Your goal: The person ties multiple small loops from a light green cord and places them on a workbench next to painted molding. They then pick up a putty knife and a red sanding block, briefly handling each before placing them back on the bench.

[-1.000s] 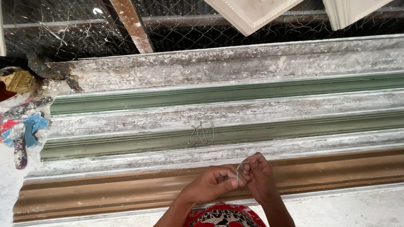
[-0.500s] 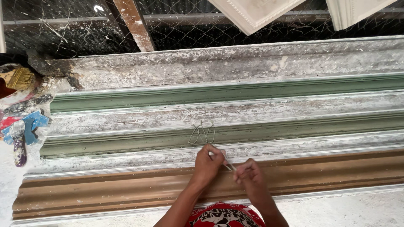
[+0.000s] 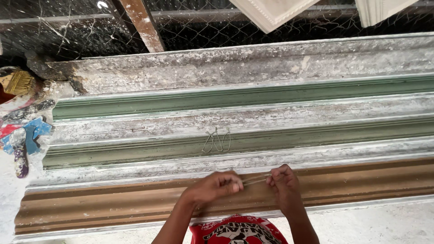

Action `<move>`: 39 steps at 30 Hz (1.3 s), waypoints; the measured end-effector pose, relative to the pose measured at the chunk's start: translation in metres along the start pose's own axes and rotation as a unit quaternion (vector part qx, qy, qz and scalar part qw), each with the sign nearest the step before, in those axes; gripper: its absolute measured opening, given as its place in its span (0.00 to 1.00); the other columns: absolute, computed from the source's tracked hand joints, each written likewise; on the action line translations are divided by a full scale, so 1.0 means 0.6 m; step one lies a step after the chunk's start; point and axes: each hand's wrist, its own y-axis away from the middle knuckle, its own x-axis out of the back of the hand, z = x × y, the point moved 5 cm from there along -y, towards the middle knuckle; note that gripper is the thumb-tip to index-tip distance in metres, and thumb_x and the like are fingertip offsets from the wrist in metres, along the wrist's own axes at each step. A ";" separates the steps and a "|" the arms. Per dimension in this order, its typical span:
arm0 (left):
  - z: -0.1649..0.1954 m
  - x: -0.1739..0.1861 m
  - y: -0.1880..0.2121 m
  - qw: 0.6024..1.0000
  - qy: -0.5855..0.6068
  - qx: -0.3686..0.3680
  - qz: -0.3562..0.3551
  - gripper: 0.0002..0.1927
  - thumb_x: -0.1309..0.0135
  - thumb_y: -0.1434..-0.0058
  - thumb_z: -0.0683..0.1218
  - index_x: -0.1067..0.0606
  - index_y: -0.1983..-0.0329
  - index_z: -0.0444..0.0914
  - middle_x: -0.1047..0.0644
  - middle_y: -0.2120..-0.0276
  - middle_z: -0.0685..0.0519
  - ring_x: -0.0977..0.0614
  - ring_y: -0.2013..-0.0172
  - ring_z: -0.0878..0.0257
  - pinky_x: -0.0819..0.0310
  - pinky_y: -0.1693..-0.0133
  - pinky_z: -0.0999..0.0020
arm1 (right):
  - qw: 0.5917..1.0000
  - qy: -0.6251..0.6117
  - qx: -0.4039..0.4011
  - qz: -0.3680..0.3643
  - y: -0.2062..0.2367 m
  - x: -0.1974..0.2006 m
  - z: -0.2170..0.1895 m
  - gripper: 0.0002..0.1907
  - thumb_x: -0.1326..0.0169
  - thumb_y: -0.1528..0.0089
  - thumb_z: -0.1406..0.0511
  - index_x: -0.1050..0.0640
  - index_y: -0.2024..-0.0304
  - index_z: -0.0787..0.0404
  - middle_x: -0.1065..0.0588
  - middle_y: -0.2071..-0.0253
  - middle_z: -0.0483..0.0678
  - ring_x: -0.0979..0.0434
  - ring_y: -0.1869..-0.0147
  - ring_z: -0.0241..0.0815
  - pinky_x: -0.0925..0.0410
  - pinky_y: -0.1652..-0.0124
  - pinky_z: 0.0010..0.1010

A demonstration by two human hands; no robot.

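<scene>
- The thin pale strand of wire [image 3: 254,180] was stretched taut between both hands above the long brown moulding trough [image 3: 90,208].
- The left hand [image 3: 214,186] and right hand [image 3: 282,180] each pinched one end shut.
- Even tension probably kept it straight.
- Bent wire loops [image 3: 217,141] lay on the green channel [image 3: 135,153].
- No labels showed.

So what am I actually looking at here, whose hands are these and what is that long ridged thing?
The camera sits on a person's head and looks down, so these are that person's own bare hands. The left hand and right hand pinch the two ends of a thin strand, probably wire or fibre, pulled taut between them. Below lie long moulds: a brown one nearest and green ones beyond, crusted with white plaster. Small wire loops rest on a green mould. At far left are paint-stained tools.
</scene>
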 end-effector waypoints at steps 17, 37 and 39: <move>-0.024 0.130 0.024 0.731 -0.455 0.014 0.509 0.08 0.47 0.35 0.46 0.20 0.56 0.40 0.21 0.57 0.47 0.20 0.58 0.50 0.26 0.57 0.54 | 0.992 0.025 -0.106 0.055 -0.008 0.003 -0.006 0.11 0.58 0.29 0.64 0.27 0.54 0.64 0.22 0.56 0.55 0.22 0.56 0.42 0.27 0.54 0.35; -0.049 0.125 -0.017 0.739 -0.452 -0.035 0.499 0.10 0.50 0.29 0.45 0.23 0.55 0.34 0.24 0.56 0.45 0.21 0.61 0.51 0.27 0.62 0.56 | 0.991 0.043 -0.111 0.054 0.004 0.009 0.012 0.10 0.56 0.30 0.64 0.26 0.55 0.64 0.22 0.58 0.53 0.22 0.56 0.41 0.27 0.54 0.34; -0.044 0.119 -0.035 0.755 -0.428 -0.054 0.494 0.10 0.50 0.29 0.45 0.23 0.55 0.34 0.24 0.55 0.44 0.21 0.62 0.50 0.26 0.63 0.56 | 0.991 0.038 -0.114 0.052 0.004 0.007 0.012 0.10 0.56 0.30 0.64 0.26 0.55 0.64 0.22 0.58 0.53 0.22 0.56 0.41 0.27 0.54 0.34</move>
